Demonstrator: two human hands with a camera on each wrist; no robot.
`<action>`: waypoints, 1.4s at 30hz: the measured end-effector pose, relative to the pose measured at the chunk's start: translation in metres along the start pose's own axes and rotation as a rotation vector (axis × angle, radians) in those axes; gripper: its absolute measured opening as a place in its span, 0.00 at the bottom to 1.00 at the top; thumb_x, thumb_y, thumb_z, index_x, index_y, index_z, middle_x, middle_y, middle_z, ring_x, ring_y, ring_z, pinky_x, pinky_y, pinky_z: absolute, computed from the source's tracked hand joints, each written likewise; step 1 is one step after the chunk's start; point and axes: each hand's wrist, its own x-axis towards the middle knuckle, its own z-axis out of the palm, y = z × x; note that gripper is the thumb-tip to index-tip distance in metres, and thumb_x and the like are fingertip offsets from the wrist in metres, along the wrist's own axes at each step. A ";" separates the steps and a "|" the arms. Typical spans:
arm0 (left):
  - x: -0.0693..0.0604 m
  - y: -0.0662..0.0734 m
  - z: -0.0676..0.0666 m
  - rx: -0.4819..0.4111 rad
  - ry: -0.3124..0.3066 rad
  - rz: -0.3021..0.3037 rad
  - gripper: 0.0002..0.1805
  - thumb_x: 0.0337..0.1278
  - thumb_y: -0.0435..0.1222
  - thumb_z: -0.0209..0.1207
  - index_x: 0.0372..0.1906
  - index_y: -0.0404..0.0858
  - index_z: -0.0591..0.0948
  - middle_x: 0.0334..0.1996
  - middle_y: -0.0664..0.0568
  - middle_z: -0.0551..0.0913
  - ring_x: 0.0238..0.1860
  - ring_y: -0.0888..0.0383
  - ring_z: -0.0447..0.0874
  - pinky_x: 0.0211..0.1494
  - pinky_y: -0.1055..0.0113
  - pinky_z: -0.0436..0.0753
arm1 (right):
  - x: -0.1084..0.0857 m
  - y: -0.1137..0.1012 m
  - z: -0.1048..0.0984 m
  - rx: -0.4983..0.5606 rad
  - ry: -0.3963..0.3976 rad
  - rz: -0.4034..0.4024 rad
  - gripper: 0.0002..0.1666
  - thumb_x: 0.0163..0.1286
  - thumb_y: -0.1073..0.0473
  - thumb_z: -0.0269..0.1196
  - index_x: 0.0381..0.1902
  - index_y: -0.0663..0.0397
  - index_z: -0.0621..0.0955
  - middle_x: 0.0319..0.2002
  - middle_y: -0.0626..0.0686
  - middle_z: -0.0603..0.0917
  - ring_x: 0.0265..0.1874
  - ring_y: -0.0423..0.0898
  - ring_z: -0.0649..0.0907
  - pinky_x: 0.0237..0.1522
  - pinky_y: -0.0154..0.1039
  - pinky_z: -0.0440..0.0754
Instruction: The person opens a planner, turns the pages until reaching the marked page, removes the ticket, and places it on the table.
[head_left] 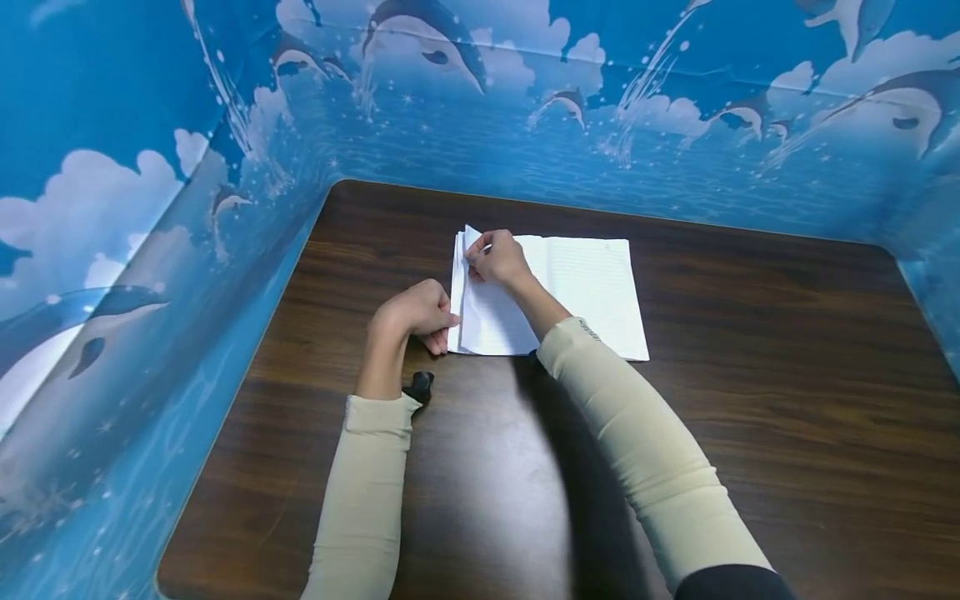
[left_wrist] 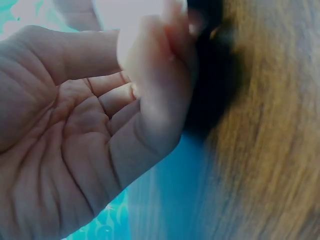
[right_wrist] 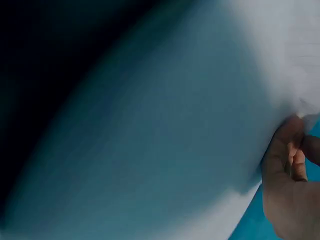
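Presently, the open lined notebook [head_left: 592, 287] lies on dark wood-grain table [head_left: 787, 400] | right hand [head_left: 500, 258] pinches one page [head_left: 493, 321] near its upper left corner, thumb against fingers | left hand [head_left: 417, 313], its fingers bent, grips the notebook at the lower left edge | blue dolphin-print cloth [head_left: 480, 154] hangs behind the table

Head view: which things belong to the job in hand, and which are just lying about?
In the job:
- open white lined paper notebook
- right hand, pinching a white paper page at its upper left
- left hand, at the notebook's left edge

Outside it:
- dark brown wood-grain table
- blue dolphin-print cloth backdrop
- small black object near the left hand, role unclear
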 end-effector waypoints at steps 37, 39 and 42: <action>0.005 0.003 0.005 0.071 0.066 -0.061 0.23 0.80 0.35 0.60 0.23 0.30 0.85 0.16 0.48 0.86 0.16 0.60 0.87 0.31 0.67 0.90 | -0.027 0.095 -0.126 -0.375 0.134 -0.072 0.23 0.71 0.62 0.75 0.62 0.60 0.87 0.52 0.62 0.88 0.49 0.54 0.85 0.51 0.44 0.81; 0.005 0.002 0.005 0.066 0.065 -0.057 0.23 0.80 0.35 0.60 0.23 0.31 0.85 0.16 0.48 0.86 0.16 0.60 0.87 0.30 0.67 0.89 | -0.030 0.099 -0.134 -0.389 0.142 -0.049 0.23 0.71 0.62 0.75 0.63 0.59 0.87 0.54 0.63 0.88 0.51 0.55 0.84 0.53 0.46 0.82; 0.005 0.000 0.005 0.056 0.062 -0.049 0.22 0.80 0.34 0.60 0.23 0.31 0.84 0.16 0.48 0.86 0.16 0.61 0.87 0.30 0.68 0.89 | -0.033 0.104 -0.143 -0.399 0.140 -0.027 0.26 0.72 0.62 0.74 0.66 0.60 0.85 0.58 0.64 0.87 0.54 0.57 0.83 0.56 0.50 0.84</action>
